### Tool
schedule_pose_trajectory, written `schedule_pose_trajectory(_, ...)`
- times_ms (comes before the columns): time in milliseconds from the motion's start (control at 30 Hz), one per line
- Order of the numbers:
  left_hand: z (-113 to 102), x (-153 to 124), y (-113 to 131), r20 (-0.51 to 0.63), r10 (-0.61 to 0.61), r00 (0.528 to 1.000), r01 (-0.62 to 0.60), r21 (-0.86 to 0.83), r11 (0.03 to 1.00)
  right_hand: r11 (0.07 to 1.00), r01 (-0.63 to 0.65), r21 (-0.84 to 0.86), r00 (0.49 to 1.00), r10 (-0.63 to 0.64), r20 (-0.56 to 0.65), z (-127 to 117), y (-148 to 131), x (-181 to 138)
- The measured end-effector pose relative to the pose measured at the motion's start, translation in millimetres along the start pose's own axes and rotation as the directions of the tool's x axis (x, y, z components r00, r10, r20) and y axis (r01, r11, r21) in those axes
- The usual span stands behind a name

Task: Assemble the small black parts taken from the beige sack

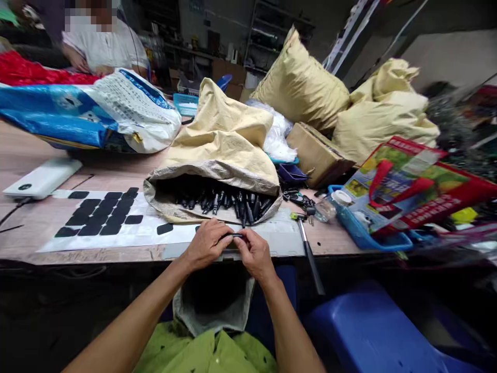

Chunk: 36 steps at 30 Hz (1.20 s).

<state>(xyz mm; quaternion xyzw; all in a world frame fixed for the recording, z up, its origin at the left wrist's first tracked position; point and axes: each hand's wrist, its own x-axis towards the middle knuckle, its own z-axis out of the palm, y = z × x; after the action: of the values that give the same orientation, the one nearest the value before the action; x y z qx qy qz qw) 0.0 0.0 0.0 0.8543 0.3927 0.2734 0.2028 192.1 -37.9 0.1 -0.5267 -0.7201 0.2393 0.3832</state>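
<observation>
My left hand (206, 243) and my right hand (254, 252) meet at the table's front edge, both pinched on a small black part (235, 235) held between them. Just behind them lies an open tan sack (217, 150) on its side, its mouth full of several black parts (223, 201). A white sheet (116, 230) with several black pads stuck on it lies to the left of my hands. Below the table edge, an open grey bag (217, 305) hangs by my lap.
A hammer (308, 248) lies over the table edge to the right. A blue tray (373, 233) holds a colourful red bag. A white power bank (41, 178) is at left. Full sacks, a cardboard box and a blue-white bag crowd the back. A person sits far left.
</observation>
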Motion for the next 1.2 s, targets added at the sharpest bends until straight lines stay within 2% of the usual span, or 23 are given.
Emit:
schedule_pose_trajectory(233, 3.4, -0.8, -0.9, -0.008, -0.001, 1.0, 0.001, 0.108, 0.994, 0.996, 0.042, -0.082, 0.999, -0.042, 0.009, 0.8, -4.2, 3.1)
schedule_pose_trajectory(600, 3.2, 1.2, -1.5, -0.012, -0.059, 0.998, 0.06, 0.069, 0.996, 0.993, 0.046, -0.113, 0.996, -0.055, -0.073, 7.6, -8.7, 5.1)
schedule_pose_trajectory(700, 2.6, 1.5, 0.3, -0.032, -0.052, 0.998, 0.054, 0.071, 0.996, 0.999, 0.007, -0.041, 0.998, -0.009, -0.063, 5.5, -9.2, 4.7)
schedule_pose_trajectory(800, 1.4, -3.0, 7.8, -0.083, -0.022, 0.996, 0.027, 0.065, 0.997, 0.99, -0.05, 0.131, 0.997, 0.056, -0.045, 1.2, -9.1, 2.8)
schedule_pose_trajectory(933, 4.1, -28.1, 30.7, -0.168, -0.036, 0.985, 0.034, -0.017, 0.999, 0.938, -0.091, 0.335, 0.985, 0.135, -0.11, -4.0, -5.7, -0.8)
schedule_pose_trajectory(1000, 11.8, -48.4, 43.1, -0.137, -0.008, 0.991, -0.004, -0.091, 0.996, 0.932, -0.091, 0.351, 0.982, 0.142, -0.122, -5.3, -3.5, -1.8)
schedule_pose_trajectory(1067, 26.0, -70.0, 49.5, -0.044, 0.028, 0.999, -0.034, -0.143, 0.989, 0.932, -0.093, 0.351, 0.983, 0.142, -0.115, -5.7, -2.0, -1.7)
schedule_pose_trajectory(1133, 46.1, -89.5, 45.9, 0.087, -0.03, 0.996, 0.042, -0.138, 0.989, 0.93, -0.095, 0.356, 0.983, 0.144, -0.113, -5.2, -1.4, -1.1)
schedule_pose_trajectory(1200, 68.0, -104.8, 33.3, 0.213, -0.187, 0.959, 0.211, -0.099, 0.972, 0.931, -0.092, 0.355, 0.983, 0.141, -0.116, -4.3, -1.3, -0.5)
